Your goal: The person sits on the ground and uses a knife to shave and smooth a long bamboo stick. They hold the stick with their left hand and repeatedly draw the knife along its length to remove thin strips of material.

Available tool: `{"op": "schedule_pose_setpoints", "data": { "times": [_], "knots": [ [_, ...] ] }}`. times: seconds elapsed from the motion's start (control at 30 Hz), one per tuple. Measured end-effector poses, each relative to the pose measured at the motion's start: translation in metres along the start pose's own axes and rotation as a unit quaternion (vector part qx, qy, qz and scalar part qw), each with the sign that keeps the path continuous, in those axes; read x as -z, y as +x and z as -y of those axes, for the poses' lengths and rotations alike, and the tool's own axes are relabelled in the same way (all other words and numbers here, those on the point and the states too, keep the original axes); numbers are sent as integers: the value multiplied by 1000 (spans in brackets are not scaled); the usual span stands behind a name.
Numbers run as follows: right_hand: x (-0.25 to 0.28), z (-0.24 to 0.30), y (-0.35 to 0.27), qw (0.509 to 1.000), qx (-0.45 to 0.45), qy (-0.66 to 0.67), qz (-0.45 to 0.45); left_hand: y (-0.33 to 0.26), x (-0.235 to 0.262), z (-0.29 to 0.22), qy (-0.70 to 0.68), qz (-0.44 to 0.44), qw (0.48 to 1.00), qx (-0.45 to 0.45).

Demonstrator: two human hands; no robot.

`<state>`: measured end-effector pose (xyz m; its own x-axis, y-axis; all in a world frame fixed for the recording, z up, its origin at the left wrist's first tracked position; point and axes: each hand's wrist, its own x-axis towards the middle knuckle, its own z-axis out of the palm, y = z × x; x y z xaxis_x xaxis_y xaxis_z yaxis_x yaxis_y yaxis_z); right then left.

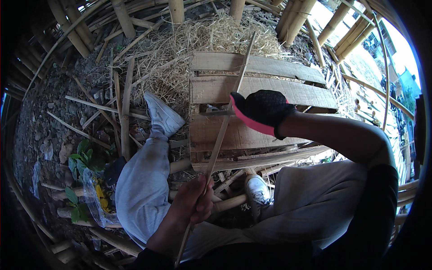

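A long, thin bamboo strip (219,143) slants from my lap up across a low wooden slat platform (265,92). My bare left hand (196,200) is closed around its lower part, near my knees. On my right hand (263,110) is a black and pink glove, and it is closed on a knife. The flat knife blade (215,113) juts out to the left and crosses the strip at the platform's left part. The knife's handle is hidden by the glove.
Pale shavings (216,36) heap behind the platform. Bamboo posts (177,11) stand along the far side. Loose bamboo sticks (126,108) lie to the left, near a plastic bag (96,202) and a green plant (82,155). My shoes (164,114) flank the platform's near left corner.
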<state>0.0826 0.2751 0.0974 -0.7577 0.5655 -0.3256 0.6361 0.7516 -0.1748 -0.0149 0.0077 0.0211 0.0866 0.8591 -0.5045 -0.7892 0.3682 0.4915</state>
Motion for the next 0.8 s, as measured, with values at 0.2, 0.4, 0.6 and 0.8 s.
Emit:
{"op": "schedule_pose_setpoints", "data": {
  "times": [0.2, 0.4, 0.6, 0.8],
  "knots": [
    [-26, 6, -24, 998, 61, -31, 18, -1, 2, 0, 5, 16, 1000, -1],
    [3, -11, 15, 997, -55, 35, 49, -5, -1, 2, -3, -7, 1000, -6],
    [8, -15, 15, 998, -47, 6, 32, -7, 0, -1, -42, -2, 999, 0],
    [5, -15, 20, 996, -86, 19, 10, -6, -5, -1, -54, 5, 999, -2]
  ]
}}
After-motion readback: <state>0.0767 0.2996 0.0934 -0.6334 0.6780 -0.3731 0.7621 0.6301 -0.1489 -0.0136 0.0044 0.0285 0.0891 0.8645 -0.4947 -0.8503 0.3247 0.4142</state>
